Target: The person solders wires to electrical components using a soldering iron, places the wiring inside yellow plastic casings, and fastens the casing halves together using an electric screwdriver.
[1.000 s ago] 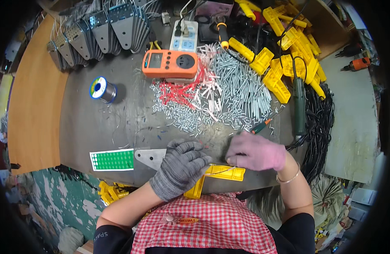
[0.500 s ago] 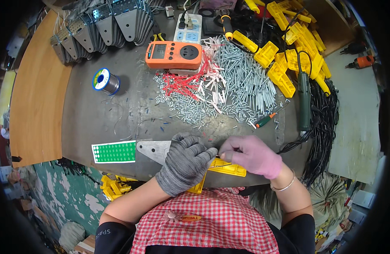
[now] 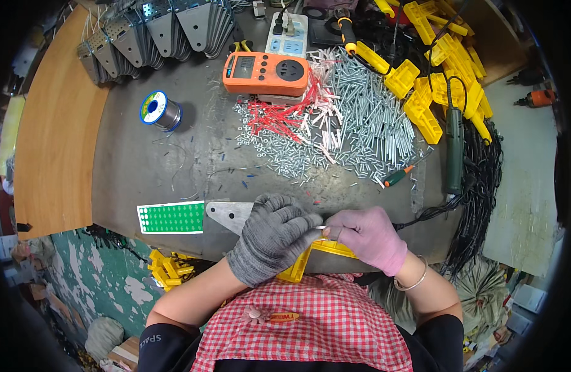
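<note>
My left hand [image 3: 276, 235], in a grey knit glove, lies closed over the end of a grey metal plate [image 3: 226, 214] with holes. Its thumb and fingertips press together, and what they grip is hidden. Facing it, my right hand [image 3: 371, 239] in a pink glove pinches a small, thin, pale piece [image 3: 322, 227], whose kind I cannot make out. The tip of that piece reaches my left thumb. Under both hands sits a yellow plastic housing [image 3: 335, 248], partly covered, with another yellow part [image 3: 295, 268] below my left hand.
A green label sheet [image 3: 171, 217] lies at left, below a solder spool [image 3: 161, 111]. Beyond are an orange meter [image 3: 265, 74], heaped screws [image 3: 378, 115], red and white sleeves [image 3: 273, 121] and a screwdriver [image 3: 397, 177]. Yellow housings [image 3: 422, 111], a soldering iron [image 3: 454, 152] and black cables [image 3: 478, 192] fill the right.
The pale piece now shows between my fingertips. My right hand has turned slightly and covers more of the yellow housing. The whole view has shifted a little.
</note>
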The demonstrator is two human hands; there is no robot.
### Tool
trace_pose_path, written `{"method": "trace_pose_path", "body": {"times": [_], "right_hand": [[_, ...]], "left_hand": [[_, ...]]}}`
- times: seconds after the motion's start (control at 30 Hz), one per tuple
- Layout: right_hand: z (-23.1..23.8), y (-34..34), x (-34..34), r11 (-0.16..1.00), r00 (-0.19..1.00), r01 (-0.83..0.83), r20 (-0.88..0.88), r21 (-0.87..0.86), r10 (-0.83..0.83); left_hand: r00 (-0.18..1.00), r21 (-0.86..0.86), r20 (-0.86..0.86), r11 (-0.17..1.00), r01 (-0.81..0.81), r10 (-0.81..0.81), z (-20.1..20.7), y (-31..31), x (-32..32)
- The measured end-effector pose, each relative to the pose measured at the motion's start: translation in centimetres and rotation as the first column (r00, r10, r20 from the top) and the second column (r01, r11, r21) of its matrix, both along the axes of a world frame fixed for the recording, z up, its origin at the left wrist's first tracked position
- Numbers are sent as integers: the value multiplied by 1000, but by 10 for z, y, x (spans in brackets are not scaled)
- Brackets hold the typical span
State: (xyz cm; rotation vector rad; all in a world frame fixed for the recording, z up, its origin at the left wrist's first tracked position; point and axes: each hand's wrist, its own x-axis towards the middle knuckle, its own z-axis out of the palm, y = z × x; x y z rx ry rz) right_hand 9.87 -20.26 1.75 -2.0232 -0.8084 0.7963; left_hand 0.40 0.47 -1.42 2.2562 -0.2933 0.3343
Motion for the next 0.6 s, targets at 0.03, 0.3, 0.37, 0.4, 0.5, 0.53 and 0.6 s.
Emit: {"method": "trace_pose_path", "body": {"times": [0.03, 0.3, 0.37, 0.4, 0.5, 0.53, 0.6], "right_hand": [[3, 1, 1, 1000, 1000, -11, 21, 22, 11], [0, -37, 22, 963, 964, -211, 200, 166, 176], [3, -18, 13, 948, 928, -262, 317, 179, 197], [4, -9, 8, 932, 876, -313, 434, 184, 209], [7, -4, -8, 980, 941, -162, 316, 118, 118], [8, -4, -10, 992, 952, -101, 297, 79, 73], [0, -15, -6, 992, 944, -117, 315, 56, 94]], "left_hand": [[1000, 0, -3, 1000, -1, 1, 1, 1, -1], [998, 117, -52, 993, 26, -20, 2, 3, -3], [998, 152, -56, 988, 37, -29, 1, 1, -2], [998, 188, -56, 981, 50, -40, 2, 0, -1], [999, 241, 50, 971, -11, -2, -3, -3, -6], [999, 243, 49, 970, -13, 1, 1, -3, -9], [986, 194, 124, 972, -131, 108, 12, -6, -17]]}}
